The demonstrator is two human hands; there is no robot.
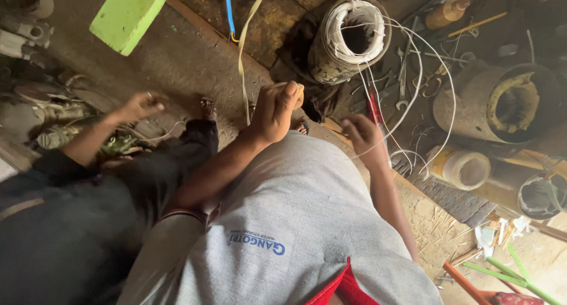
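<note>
My left hand (277, 111) is clenched in a fist above the floor, just left of a dark cylindrical stator (331, 65) wound with white wire (354, 18). Nothing shows inside the fist. A flat cream strap (242, 57) runs down past it. My right hand (363, 136) is lower right of the stator, fingers pinched on loose white wire loops (440, 89) that trail from the winding. A red-handled tool (373, 107) lies just above its fingers. I wear a grey shirt.
Another person in dark clothes crouches at left, a hand (139, 106) over metal parts. A green board (127, 12) lies at top left. Right of me are a large hollow cylinder (472, 104), a white jar (463, 168), pliers and spanners, and green and orange rods (502, 269).
</note>
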